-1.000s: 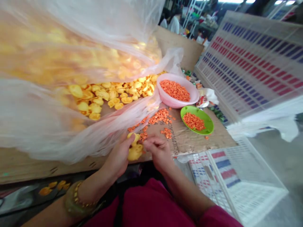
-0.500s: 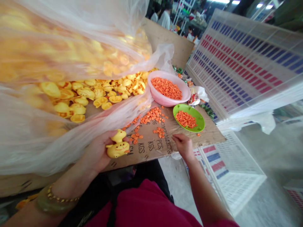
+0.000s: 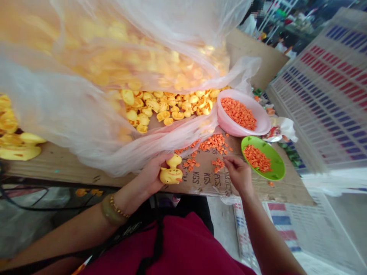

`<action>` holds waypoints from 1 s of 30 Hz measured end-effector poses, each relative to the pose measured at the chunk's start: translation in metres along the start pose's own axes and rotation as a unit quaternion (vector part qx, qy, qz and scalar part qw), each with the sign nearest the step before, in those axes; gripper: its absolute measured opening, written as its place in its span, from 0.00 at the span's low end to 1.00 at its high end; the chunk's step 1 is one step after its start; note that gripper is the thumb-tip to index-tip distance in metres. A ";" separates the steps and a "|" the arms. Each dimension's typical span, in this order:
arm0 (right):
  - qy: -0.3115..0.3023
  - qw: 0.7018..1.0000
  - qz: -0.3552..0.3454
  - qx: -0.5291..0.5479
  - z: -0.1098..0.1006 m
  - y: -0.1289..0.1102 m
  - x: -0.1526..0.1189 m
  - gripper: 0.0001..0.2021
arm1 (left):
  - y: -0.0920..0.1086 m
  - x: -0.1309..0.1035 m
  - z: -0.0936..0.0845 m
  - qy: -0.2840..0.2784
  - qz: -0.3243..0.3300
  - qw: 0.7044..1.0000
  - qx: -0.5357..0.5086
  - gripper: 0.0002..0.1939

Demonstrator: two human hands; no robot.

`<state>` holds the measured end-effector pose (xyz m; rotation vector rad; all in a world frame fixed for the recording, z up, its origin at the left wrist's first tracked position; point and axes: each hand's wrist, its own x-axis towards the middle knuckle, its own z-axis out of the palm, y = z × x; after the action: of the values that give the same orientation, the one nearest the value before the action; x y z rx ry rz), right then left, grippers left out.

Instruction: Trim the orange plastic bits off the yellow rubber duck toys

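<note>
My left hand (image 3: 153, 173) is closed round a yellow toy duck (image 3: 171, 173), held over the front edge of the cardboard. The duck has a small round head and a wider body with an orange spot at its right side. At the right, my right hand (image 3: 239, 173) has thumb and fingers pinched together beside a small cluster of orange plastic pieces (image 3: 218, 165); whether a piece is between the fingertips I cannot make out. A larger scatter of orange pieces (image 3: 213, 143) lies just beyond. Close to that hand stands a green dish (image 3: 277, 168) with more of these pieces in it.
A pink bowl (image 3: 265, 118) of orange pieces stands behind the dish. A large clear plastic bag (image 3: 94, 126) spills yellow toy halves (image 3: 153, 104) at the left. White crates (image 3: 312, 110) are stacked at the right, beyond the printed cardboard (image 3: 289, 191).
The view has swung left, so everything sits further right in it. My right hand has moved away from the green dish to the small cluster. My left hand still holds the duck.
</note>
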<state>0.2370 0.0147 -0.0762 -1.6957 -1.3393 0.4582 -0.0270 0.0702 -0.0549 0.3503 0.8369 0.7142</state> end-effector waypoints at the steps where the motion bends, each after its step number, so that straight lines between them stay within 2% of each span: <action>1: 0.013 0.994 0.038 0.098 0.009 -0.013 -0.003 0.07 | -0.001 0.002 0.000 -0.002 0.002 1.000 -0.007 0.09; 2: 0.001 0.977 0.080 0.195 0.020 -0.026 -0.007 0.09 | -0.003 0.003 0.000 -0.004 0.006 1.000 -0.013 0.09; 4: -0.076 0.921 0.151 0.350 0.043 -0.049 -0.017 0.12 | -0.006 0.005 -0.001 -0.011 0.018 0.999 -0.024 0.08; 6: -0.146 0.873 0.190 0.426 0.064 -0.066 -0.027 0.15 | -0.008 0.005 -0.002 -0.014 0.014 0.999 -0.028 0.08; 7: -0.159 0.863 0.192 0.440 0.072 -0.072 -0.029 0.15 | -0.008 0.004 -0.002 -0.014 0.009 1.000 -0.026 0.08; 9: -0.152 0.872 0.165 0.436 0.082 -0.077 -0.032 0.14 | -0.009 0.000 -0.003 -0.013 0.001 1.000 -0.015 0.09; 12: -0.140 0.921 0.077 0.357 0.084 -0.078 -0.033 0.09 | -0.009 -0.006 0.000 -0.012 -0.001 1.000 -0.003 0.11; 16: -0.159 0.956 -0.011 0.245 0.081 -0.076 -0.037 0.03 | -0.008 -0.009 0.006 0.039 0.007 0.999 -0.005 0.09; 19: -0.169 0.964 -0.078 0.188 0.081 -0.074 -0.039 0.05 | -0.008 -0.008 0.008 0.065 0.017 0.998 0.005 0.09; 24: -0.186 0.955 -0.182 0.142 0.079 -0.073 -0.035 0.08 | -0.011 -0.005 0.008 0.096 0.022 0.994 0.036 0.08; 26: -0.204 0.952 -0.190 0.127 0.079 -0.073 -0.033 0.08 | -0.013 -0.005 0.007 0.105 0.030 0.993 0.048 0.08; 30: -0.204 0.960 -0.161 0.108 0.081 -0.070 -0.034 0.06 | -0.015 -0.004 0.006 0.101 0.039 0.992 0.072 0.07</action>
<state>0.1250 0.0184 -0.0696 -1.2113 -1.7557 0.7588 -0.0181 0.0564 -0.0569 0.4461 1.0747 0.7729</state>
